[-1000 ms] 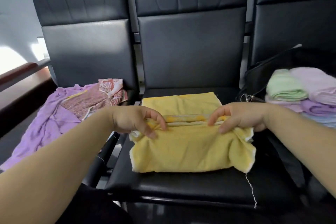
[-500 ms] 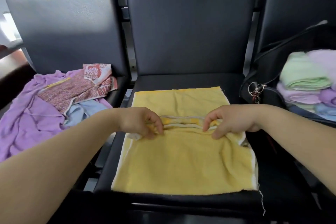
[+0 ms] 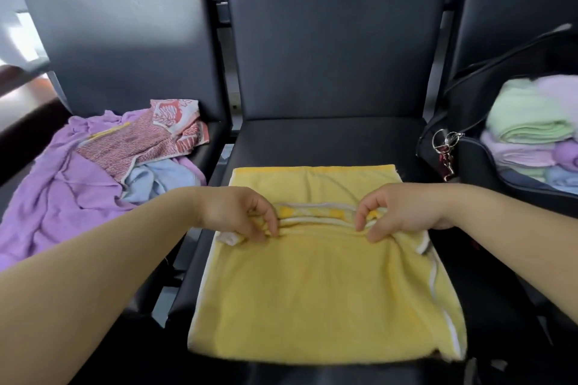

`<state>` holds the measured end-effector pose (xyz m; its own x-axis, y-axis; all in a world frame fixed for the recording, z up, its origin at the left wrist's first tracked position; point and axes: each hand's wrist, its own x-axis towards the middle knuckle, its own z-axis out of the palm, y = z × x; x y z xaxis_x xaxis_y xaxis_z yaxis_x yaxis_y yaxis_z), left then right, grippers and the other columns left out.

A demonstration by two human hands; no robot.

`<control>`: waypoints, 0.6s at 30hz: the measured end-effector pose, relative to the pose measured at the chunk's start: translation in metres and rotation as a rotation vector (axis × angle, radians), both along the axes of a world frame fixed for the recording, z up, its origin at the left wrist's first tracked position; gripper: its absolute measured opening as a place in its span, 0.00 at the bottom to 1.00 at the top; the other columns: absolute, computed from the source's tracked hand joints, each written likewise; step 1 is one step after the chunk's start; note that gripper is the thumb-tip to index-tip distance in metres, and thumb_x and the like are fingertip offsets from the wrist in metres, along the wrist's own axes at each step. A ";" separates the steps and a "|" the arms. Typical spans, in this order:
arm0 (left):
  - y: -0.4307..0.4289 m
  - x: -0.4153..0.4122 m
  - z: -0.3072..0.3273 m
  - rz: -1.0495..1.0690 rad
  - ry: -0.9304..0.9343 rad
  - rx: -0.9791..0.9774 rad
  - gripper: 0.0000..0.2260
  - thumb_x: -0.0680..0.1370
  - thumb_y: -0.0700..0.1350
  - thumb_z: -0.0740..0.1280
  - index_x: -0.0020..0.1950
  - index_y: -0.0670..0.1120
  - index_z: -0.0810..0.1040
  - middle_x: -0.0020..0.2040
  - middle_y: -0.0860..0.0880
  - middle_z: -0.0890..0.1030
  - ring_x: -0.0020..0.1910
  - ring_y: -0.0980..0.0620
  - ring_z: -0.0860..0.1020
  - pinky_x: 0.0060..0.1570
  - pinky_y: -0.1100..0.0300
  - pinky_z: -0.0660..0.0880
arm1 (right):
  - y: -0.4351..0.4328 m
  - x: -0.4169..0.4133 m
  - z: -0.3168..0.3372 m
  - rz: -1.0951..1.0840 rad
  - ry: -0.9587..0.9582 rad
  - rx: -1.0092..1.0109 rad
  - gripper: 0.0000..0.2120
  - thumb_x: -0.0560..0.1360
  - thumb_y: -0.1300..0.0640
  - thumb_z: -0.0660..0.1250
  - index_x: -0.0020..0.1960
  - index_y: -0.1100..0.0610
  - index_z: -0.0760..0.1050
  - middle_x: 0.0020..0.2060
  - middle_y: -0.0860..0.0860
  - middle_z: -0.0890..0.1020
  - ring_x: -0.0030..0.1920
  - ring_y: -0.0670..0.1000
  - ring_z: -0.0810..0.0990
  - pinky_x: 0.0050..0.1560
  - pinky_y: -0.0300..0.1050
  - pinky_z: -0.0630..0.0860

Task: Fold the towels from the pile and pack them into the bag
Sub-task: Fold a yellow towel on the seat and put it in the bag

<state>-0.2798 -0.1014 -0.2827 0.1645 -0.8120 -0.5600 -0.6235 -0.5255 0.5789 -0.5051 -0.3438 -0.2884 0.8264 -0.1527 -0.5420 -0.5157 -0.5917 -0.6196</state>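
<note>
Left seat: unfolded pile (image 3: pixel 93 172) is sitting heaped across it. Purple towel is spreading toward the seat's left edge, red-patterned cloth is lying on top, pale blue one is bunching at the right edge. Nothing is touching it.

Left hand (image 3: pixel 237 212) is hovering over the middle seat (image 3: pixel 328 144), fingers curled tight, thumb and fingertips pinching the left end of the white-trimmed hem of the yellow towel (image 3: pixel 322 291).

Yellow towel is lying flat on the middle seat, near side hanging at the seat's front edge, far edge stopping short of the backrest. The pinched hem is running left-right across it, roughly mid-towel.

Right hand (image 3: pixel 403 212) is mirroring the left, fingers curled, pinching the hem's right end.

Key relation: the lower layer's far edge is lying just beyond the fingers, toward the backrest and parallel to the hem. My read: the next move is pushing the hem straight away from the body until the edges meet. Both hands need to be travelling evenly or the fold is skewing.

Right seat: black bag (image 3: pixel 469 97) is standing open, folded towels (image 3: pixel 528 122) stacked inside. Right hand is the nearer one for the drop-in.
</note>
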 end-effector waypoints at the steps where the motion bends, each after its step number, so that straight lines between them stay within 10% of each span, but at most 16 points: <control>1: 0.007 -0.002 -0.001 -0.030 0.059 0.029 0.09 0.76 0.42 0.75 0.51 0.56 0.85 0.47 0.60 0.83 0.46 0.63 0.79 0.50 0.69 0.73 | 0.004 -0.005 0.002 0.027 0.034 0.054 0.10 0.73 0.56 0.78 0.47 0.41 0.85 0.59 0.39 0.80 0.59 0.41 0.78 0.58 0.36 0.76; 15: 0.013 0.009 0.002 0.243 0.125 -0.320 0.05 0.79 0.43 0.73 0.52 0.52 0.86 0.36 0.53 0.77 0.30 0.59 0.73 0.30 0.65 0.71 | -0.009 -0.005 0.009 -0.153 -0.339 -0.086 0.20 0.69 0.51 0.81 0.55 0.34 0.81 0.55 0.35 0.82 0.53 0.38 0.81 0.58 0.39 0.78; 18: 0.008 0.011 0.001 0.324 0.114 -0.410 0.06 0.80 0.50 0.71 0.55 0.54 0.85 0.49 0.49 0.86 0.44 0.55 0.83 0.40 0.61 0.79 | -0.010 0.002 0.006 -0.223 -0.407 -0.068 0.15 0.70 0.46 0.79 0.54 0.35 0.82 0.54 0.35 0.82 0.54 0.37 0.81 0.59 0.39 0.77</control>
